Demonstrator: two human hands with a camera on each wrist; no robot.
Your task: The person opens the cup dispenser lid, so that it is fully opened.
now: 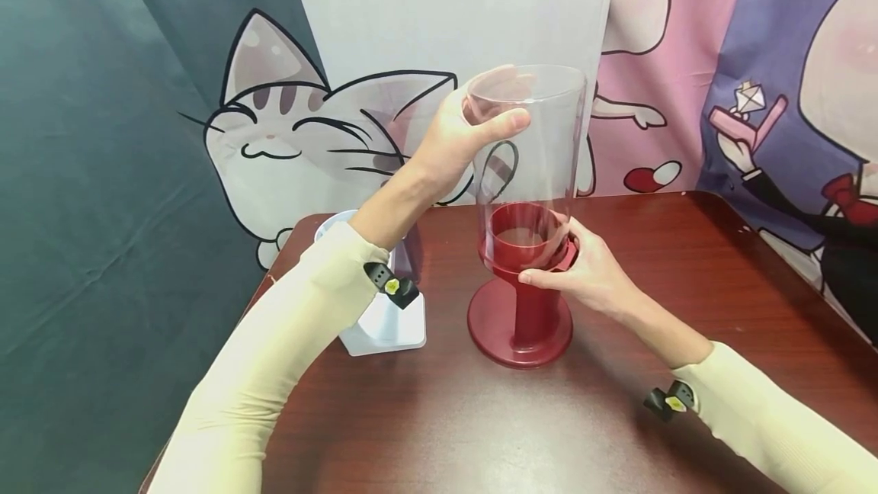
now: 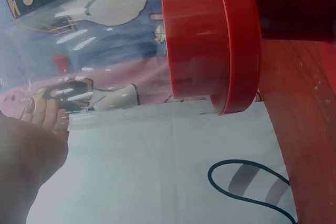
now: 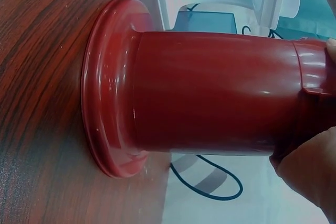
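Observation:
In the head view a tall clear cylinder (image 1: 549,151) stands upright over a red stand (image 1: 538,319), which looks like a dispenser base with a round foot. The cylinder's lower end surrounds the stand's red collar (image 2: 199,45), as the left wrist view shows. My left hand (image 1: 463,132) grips the cylinder near its top rim, thumb in front and fingers behind. Lower down, my right hand (image 1: 593,269) holds the collar from the right, thumb at the front; its other fingers are mostly hidden. The right wrist view shows the red column (image 3: 215,93) and part of that hand (image 3: 312,171).
A white stand (image 1: 391,326) is on the table left of the red one, partly hidden by my left forearm. The brown table (image 1: 425,418) has its far edge close to a cartoon-printed curtain (image 1: 370,120).

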